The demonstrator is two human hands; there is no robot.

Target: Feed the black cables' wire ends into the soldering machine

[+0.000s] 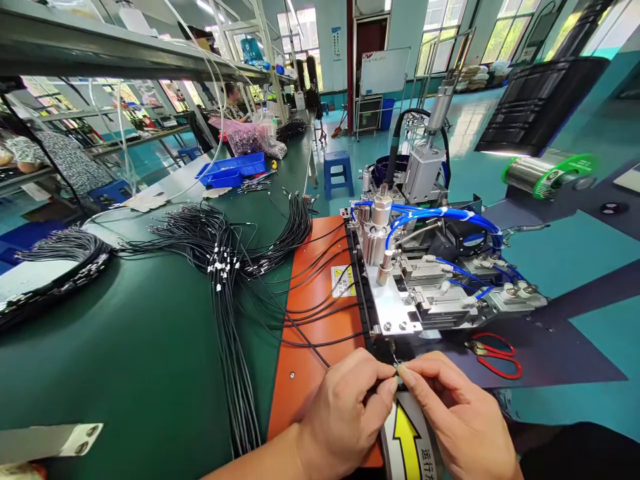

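Observation:
My left hand (353, 403) is closed in a pinch at the front end of the machine, on a black cable (313, 348) that runs over the orange plate (305, 393) and in behind the fingers. My right hand (453, 407) pinches with thumb and finger right against the left fingertips. A tiny metallic tip shows between the two hands; what the right fingers hold is mostly hidden. Just beyond the fingertips stands the metal machine (395, 300) with pneumatic cylinders and blue hoses. Several more black cables lie across the orange plate into its side.
Bundles of black cables (230, 360) lie on the green table (150, 373). Red-handled scissors (500, 353) rest right of the machine. A solder wire spool (545, 175) and black nozzle (540, 107) are at right. Blue bins (233, 170) stand farther back. Other people sit at left.

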